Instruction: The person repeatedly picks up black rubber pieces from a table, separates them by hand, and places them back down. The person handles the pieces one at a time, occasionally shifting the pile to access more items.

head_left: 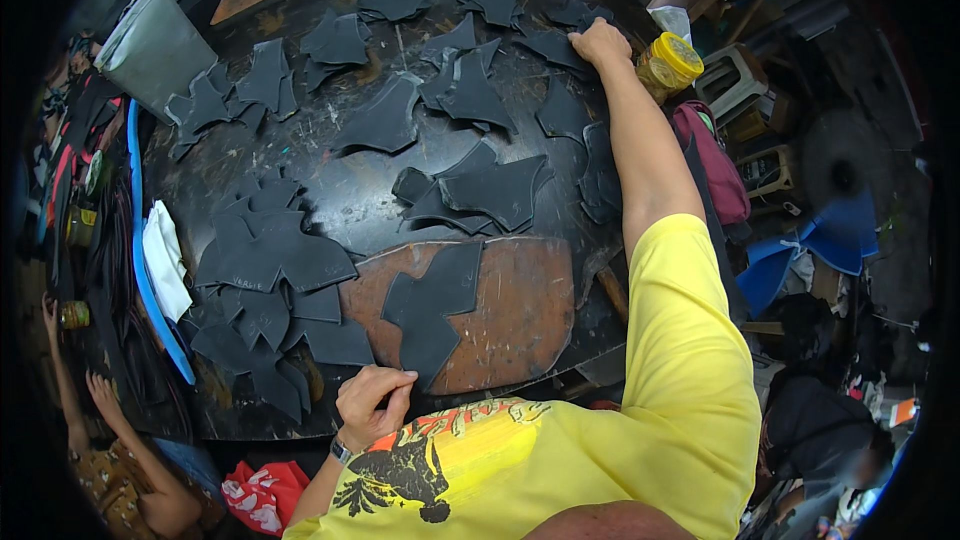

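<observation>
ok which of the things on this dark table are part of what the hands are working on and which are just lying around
In hand:
- left hand at the dark cut sheet piece on the brown wooden board
- right hand on a far dark cut piece

Lying about:
- yellow-lidded plastic jar
- white folded cloth
- blue curved strip
- grey flat sheet

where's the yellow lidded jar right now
In the head view, the yellow-lidded jar sits at the upper right, just off the dark worktable's far right edge, right beside the person's outstretched right hand, which rests on a dark cut piece.
</observation>
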A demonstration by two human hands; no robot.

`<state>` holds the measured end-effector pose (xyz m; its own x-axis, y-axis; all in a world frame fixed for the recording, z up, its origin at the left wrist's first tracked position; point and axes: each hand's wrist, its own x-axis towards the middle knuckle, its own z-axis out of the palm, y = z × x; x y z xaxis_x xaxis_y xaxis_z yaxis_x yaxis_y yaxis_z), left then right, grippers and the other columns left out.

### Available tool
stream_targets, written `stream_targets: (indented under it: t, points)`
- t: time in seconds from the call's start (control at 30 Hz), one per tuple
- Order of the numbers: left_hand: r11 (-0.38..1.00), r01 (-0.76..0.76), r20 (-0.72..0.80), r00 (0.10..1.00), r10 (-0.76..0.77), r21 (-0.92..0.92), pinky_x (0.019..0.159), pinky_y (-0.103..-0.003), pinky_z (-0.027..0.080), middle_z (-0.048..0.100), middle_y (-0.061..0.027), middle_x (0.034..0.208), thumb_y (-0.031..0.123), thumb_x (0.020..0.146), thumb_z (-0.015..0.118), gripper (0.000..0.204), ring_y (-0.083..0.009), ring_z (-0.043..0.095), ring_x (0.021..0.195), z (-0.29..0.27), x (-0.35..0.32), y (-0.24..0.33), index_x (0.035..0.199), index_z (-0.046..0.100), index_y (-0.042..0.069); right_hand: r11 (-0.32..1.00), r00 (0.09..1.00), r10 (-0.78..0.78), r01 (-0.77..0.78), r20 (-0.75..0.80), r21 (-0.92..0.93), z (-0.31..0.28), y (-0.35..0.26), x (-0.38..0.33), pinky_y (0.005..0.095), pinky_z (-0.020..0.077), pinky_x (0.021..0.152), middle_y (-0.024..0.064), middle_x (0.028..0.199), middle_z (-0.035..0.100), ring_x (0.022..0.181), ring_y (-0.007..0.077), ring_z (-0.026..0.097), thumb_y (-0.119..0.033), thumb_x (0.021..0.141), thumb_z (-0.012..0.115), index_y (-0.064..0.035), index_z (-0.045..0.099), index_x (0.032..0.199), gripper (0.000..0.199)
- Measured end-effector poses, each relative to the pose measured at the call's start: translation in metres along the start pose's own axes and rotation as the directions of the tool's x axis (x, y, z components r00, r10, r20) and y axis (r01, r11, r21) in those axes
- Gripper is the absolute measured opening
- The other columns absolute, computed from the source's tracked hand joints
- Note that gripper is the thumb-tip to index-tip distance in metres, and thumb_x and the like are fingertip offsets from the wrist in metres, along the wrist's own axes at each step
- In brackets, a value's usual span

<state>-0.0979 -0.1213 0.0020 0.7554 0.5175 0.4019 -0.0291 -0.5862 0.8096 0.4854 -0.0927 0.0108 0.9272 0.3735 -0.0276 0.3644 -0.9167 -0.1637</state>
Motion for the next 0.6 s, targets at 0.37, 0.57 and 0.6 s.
stream_targets:
  t: [0.37,0.57,0.6]
  points:
    - [0.997,0.071,0.019,0.997,-0.07,-0.02,0.055,-0.028,0.049,0.068,-0.0092,0.077,-0.008,0.071,0.068,0.021,-0.0188,0.064,0.062,0.001,0.001,0.0,0.089,0.07,0.002,0.995,0.995,-0.096,0.096,-0.025,-0.021,-0.02,0.011,0.003,0.0474,0.0439,0.099,0.0194,0.128,0.061,0.122,0.0379,0.055,-0.029,0.088,0.051,-0.0046,0.065,0.121,0.043]
    - [0.997,0.077,0.034,0.996,-0.078,0.005,0.056,-0.028,0.05,0.069,-0.0093,0.078,-0.007,0.072,0.069,0.019,-0.0195,0.065,0.063,0.0,0.003,0.002,0.089,0.07,0.001,0.934,0.949,-0.293,0.31,0.12,-0.176,-0.006,0.006,-0.013,0.0663,0.0307,0.104,0.0185,0.146,0.042,0.137,0.0409,0.036,-0.07,0.071,0.066,-0.0178,0.042,0.145,0.093]
    - [0.997,0.077,0.036,0.996,-0.078,0.007,0.057,-0.028,0.05,0.069,-0.0095,0.078,-0.007,0.072,0.069,0.019,-0.0195,0.065,0.064,0.001,0.003,0.002,0.089,0.07,0.001,0.926,0.932,-0.347,0.358,0.1,-0.121,0.0,0.005,-0.013,0.0691,0.028,0.105,0.0182,0.15,0.038,0.139,0.0413,0.033,-0.076,0.065,0.068,-0.0206,0.036,0.149,0.105]
